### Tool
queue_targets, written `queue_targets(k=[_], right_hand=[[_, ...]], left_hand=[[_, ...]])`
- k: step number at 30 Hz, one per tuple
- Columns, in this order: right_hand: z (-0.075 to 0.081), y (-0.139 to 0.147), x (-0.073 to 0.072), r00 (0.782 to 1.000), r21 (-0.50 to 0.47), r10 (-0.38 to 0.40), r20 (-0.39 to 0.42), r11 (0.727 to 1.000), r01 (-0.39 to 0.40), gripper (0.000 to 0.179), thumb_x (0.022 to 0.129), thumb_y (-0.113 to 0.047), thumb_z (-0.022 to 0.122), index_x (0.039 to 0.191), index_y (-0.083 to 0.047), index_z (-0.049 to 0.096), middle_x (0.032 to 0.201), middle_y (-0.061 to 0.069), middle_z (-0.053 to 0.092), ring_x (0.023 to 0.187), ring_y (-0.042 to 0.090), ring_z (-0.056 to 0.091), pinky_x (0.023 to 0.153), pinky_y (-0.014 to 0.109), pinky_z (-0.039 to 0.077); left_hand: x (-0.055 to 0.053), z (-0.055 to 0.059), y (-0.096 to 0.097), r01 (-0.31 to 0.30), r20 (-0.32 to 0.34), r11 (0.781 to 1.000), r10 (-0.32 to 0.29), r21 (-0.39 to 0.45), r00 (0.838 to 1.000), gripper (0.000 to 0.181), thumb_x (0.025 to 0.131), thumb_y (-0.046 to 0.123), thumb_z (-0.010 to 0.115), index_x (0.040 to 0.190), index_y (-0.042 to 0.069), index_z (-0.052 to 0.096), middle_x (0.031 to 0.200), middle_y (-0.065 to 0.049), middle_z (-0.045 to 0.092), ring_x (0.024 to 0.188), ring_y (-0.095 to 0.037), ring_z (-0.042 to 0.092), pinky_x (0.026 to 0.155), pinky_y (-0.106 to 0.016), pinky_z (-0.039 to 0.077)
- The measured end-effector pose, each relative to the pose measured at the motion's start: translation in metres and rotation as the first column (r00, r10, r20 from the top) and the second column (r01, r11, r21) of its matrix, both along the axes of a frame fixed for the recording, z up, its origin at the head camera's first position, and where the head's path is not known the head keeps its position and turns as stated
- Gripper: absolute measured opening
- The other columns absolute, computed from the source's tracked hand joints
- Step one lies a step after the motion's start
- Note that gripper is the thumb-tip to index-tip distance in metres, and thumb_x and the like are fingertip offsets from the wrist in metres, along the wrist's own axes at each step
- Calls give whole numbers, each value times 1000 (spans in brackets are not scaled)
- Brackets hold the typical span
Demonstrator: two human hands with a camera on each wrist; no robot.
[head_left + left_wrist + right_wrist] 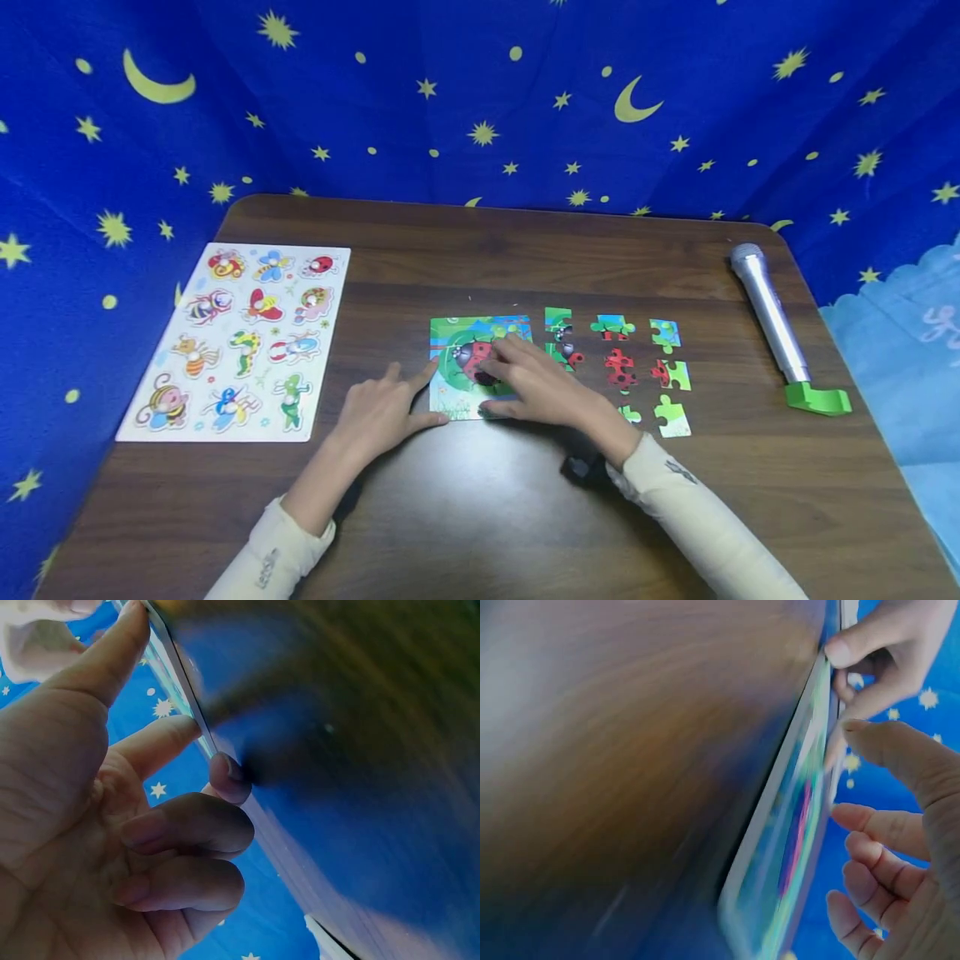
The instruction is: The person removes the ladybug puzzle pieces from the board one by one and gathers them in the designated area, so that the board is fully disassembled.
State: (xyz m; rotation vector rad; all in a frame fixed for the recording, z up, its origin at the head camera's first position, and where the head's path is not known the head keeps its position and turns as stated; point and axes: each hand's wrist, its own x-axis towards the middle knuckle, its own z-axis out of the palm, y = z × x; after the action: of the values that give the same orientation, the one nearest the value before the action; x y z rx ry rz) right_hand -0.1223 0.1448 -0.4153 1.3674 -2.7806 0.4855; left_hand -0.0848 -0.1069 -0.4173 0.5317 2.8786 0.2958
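Note:
A square ladybug picture board (459, 398) lies flat mid-table. Along its left side is my left hand (381, 410), whose straight thumb and index finger touch the edge near the lower left corner. The left wrist view shows the other fingers of that hand (172, 832) bent inward. Over the right part of the board spreads my right hand (536, 379), hiding some of the ladybug. In the right wrist view the fingers of this hand (889, 832) are loosely extended beside the board (742, 877); whether they all touch it I cannot tell. Neither hand holds a loose piece.
Several loose jigsaw pieces (620, 368) lie in rows right of the board, some partly hidden by my right arm. A white insect peg puzzle (247, 333) lies at the left. A silver microphone (772, 317) with a green end lies at the right. A starry blue cloth (420, 125) hangs behind.

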Motion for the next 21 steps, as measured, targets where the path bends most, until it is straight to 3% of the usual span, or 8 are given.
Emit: queue_targets(k=[4, 10, 21], right_hand=[[-3, -22, -6, 1000, 51, 27, 7, 998, -27, 51, 84, -42, 78, 117, -4, 71, 101, 4, 55, 93, 18, 47, 81, 33, 44], [-3, -34, -10, 999, 104, 41, -16, 994, -39, 46, 83, -43, 78, 109, -6, 72, 99, 2, 54, 91, 17, 44, 79, 32, 42], [0, -48, -20, 997, 150, 77, 8, 986, -77, 48, 73, -46, 82, 99, -7, 71, 95, 1, 52, 89, 17, 42, 77, 31, 41]], left_hand=[[-2, 1, 2, -3, 33, 1000, 2, 7, 999, 84, 82, 68, 65, 150, 24, 45, 133, -36, 55, 57, -31, 57, 52, -42, 48], [-3, 1, 2, 1, 37, 1000, -2, 12, 999, 83, 81, 66, 67, 150, 25, 45, 134, -36, 54, 64, -37, 63, 54, -43, 50], [-3, 0, -3, -12, 50, 1000, 12, 9, 999, 82, 82, 66, 66, 150, 26, 45, 133, -36, 55, 58, -32, 58, 52, -41, 48]])
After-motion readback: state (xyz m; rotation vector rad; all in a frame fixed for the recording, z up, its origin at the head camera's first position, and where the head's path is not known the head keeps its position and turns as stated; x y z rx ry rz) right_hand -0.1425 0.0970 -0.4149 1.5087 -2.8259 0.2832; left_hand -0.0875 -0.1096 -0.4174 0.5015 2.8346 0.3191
